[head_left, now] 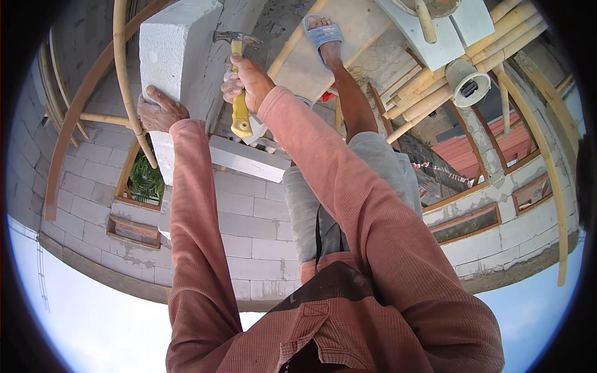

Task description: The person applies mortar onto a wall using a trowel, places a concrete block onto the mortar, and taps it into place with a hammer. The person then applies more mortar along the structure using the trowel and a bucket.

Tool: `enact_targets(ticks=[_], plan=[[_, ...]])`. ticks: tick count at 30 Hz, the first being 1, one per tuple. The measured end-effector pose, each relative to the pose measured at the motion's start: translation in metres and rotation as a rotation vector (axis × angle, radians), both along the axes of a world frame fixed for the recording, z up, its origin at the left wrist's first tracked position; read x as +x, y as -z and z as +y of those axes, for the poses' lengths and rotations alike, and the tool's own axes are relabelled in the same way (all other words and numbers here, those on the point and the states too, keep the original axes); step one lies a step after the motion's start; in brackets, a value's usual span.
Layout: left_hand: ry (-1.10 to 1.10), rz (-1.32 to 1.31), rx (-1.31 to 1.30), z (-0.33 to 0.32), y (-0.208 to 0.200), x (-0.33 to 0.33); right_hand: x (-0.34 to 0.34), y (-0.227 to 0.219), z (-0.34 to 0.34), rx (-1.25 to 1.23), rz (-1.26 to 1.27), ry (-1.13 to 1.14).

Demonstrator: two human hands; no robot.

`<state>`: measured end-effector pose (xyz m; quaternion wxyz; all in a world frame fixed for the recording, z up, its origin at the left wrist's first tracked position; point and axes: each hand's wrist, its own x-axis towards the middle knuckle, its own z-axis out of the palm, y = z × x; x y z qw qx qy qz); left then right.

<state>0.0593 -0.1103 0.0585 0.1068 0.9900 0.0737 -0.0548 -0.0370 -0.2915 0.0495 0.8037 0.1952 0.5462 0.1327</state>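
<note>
My left hand [163, 113] grips the near end of a large white lightweight concrete block [163, 53], its thumb lying across the face and its fingers bent at the left edge. Just right of the block, my right hand [250, 84] is closed round the yellow handle of a claw hammer [241, 119]. The hammer's metal head points away from me, beside the block's right side and not visibly touching it. Beneath the hammer runs a grey wall surface, partly covered by my right hand and sleeve.
Bamboo poles [123, 62] rise close by on the left, and more bamboo [429, 102] lies at right. A white bucket [467, 84] and another pale block [429, 37] stand there. My sandalled foot [324, 38] is on a wooden board [367, 25]. Block walls with window openings surround this spot.
</note>
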Motion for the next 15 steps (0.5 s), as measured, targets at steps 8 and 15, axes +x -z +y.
enact_targets(ticks=[8, 15], plan=[[0.001, -0.011, 0.079, -0.008, 0.000, 0.006, -0.008, 0.015, -0.014, 0.005, -0.117, -0.075], [0.008, -0.069, 0.027, -0.011, -0.006, -0.001, -0.036, -0.023, -0.056, -0.546, -0.003, -0.370]])
